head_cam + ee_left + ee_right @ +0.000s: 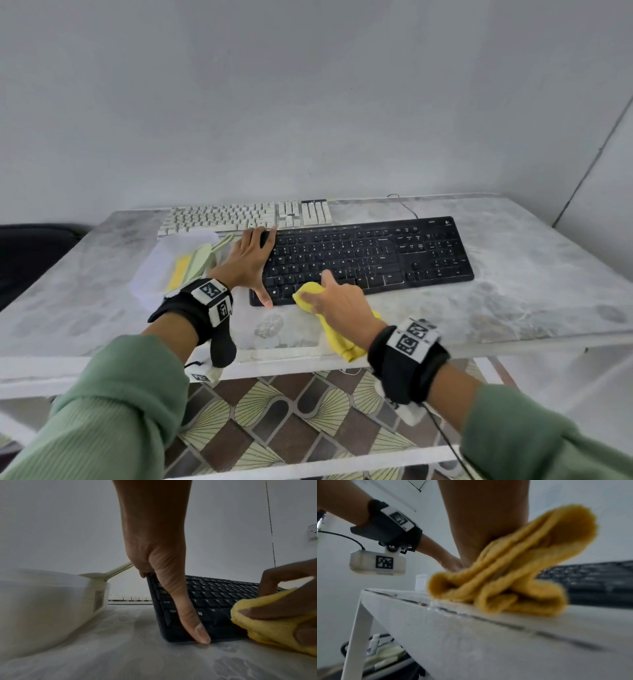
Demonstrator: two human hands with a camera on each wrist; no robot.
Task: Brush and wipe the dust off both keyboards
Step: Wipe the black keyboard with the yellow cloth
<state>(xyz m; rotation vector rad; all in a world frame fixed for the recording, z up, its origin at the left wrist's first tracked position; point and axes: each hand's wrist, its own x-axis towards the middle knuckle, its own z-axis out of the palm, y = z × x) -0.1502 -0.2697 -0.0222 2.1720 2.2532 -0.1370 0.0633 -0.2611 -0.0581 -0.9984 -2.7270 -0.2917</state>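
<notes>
A clear plastic box (150, 274) stands left of the black keyboard (370, 258) on the marbled bench (513, 301); it holds a pale green brush (205, 255) and something yellow. The white keyboard (239, 216) lies behind. The left hand (251, 260) lies spread on the black keyboard's left end. The right hand (342, 301) grips a soft yellow cloth (310, 294) at its front edge.

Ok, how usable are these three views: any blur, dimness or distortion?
Head view: bright and mostly sharp, wide-angle bending at the table edges, black keyboard legends readable. Left wrist view: dim and greyish, plastic box soft, left hand fairly crisp. Right wrist view: yellow cloth and black keyboard blurred, dim light.
</notes>
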